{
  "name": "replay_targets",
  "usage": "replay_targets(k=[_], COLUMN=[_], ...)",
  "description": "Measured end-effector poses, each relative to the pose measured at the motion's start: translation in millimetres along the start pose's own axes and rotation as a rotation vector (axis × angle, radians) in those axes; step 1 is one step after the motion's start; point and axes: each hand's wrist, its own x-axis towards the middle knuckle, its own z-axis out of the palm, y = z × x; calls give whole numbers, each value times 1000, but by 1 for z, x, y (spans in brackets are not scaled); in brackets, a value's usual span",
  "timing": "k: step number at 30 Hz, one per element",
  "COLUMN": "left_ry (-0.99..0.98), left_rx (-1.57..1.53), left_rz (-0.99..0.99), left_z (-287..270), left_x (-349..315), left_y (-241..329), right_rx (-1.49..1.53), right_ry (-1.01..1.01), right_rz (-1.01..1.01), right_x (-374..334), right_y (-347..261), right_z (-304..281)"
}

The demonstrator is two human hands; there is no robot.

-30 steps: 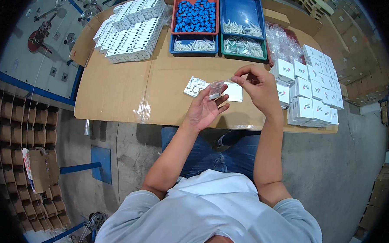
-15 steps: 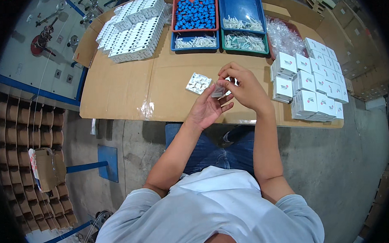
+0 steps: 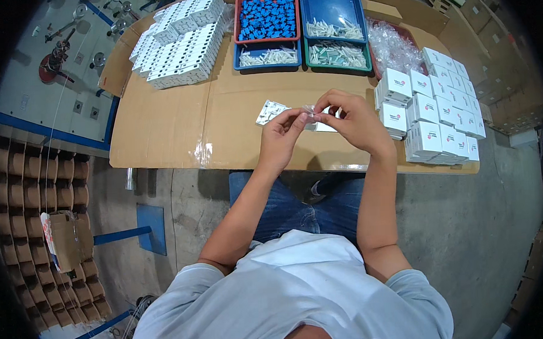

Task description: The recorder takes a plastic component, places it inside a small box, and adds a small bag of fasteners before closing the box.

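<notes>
Small bag (image 3: 309, 109): thin, clear, crinkled plastic, raised between both hands above the tabletop (image 3: 160, 126); fingers cover so much that we cannot tell its long axis or where its mouth points.
Left hand (image 3: 280, 137): its grip pinches the bag's left side between thumb and forefinger.
Right hand (image 3: 359, 126): its grip pinches the bag from the right, thumb and fingertips pressed together.
Under the hands: we see a flat, square white piece (image 3: 271, 111) with an uneven, patterned face, and a smooth white panel (image 3: 324, 128), partly covered.
Surface: brown cardboard, matte, crossed by shiny tape.
Far edge: a red tray (image 3: 266, 41) of chunky blue blocks; blue and green trays of slim white sticks.
Sides: we find smooth white boxes (image 3: 429, 111) stacked right, more left.
</notes>
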Motion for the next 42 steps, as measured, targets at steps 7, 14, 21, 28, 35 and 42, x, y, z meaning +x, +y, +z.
replay_targets(k=[7,14,21,28,35,42], left_ry=[55,251,241,284,280,313], left_rx=[94,2,48,108,105,118], left_rz=[102,234,323,340,362,365], left_z=[2,10,11,10,6,8], left_x=[-8,-17,-22,-22,-23,-22], left_y=[7,22,29,36,34,33], right_rx=[62,424,426,399,371,371], right_ry=[47,164,224,264,244,283], right_rz=[115,172,94,104,89,84], right_x=[0,-1,-5,-5,-6,-6], right_y=[2,1,-10,-11,-17,-11], right_z=[3,13,36,40,41,44])
